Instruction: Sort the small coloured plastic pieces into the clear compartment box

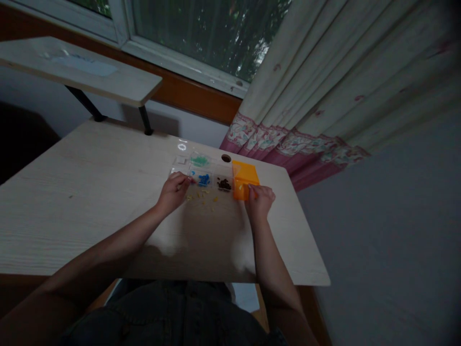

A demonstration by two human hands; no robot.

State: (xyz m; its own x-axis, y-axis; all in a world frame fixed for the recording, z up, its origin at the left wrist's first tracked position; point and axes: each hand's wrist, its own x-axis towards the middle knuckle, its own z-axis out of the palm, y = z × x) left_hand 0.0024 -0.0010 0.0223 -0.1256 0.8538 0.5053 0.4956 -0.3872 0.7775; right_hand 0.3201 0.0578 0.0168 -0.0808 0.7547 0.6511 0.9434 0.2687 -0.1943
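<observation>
A clear plastic compartment box lies on the pale wooden desk. Its cells hold green pieces, blue pieces and dark pieces. An orange box stands at its right end. Small yellow bits are scattered on the desk in front of the box. My left hand is curled at the box's front left, fingertips pinched by the blue cell. My right hand is closed at the orange box's front edge, pinching something small that I cannot make out.
A raised shelf on black legs stands at the desk's back left. A window and a floral-edged curtain are behind. A cable hole sits in the desk near the box. The desk's right edge drops to the grey floor.
</observation>
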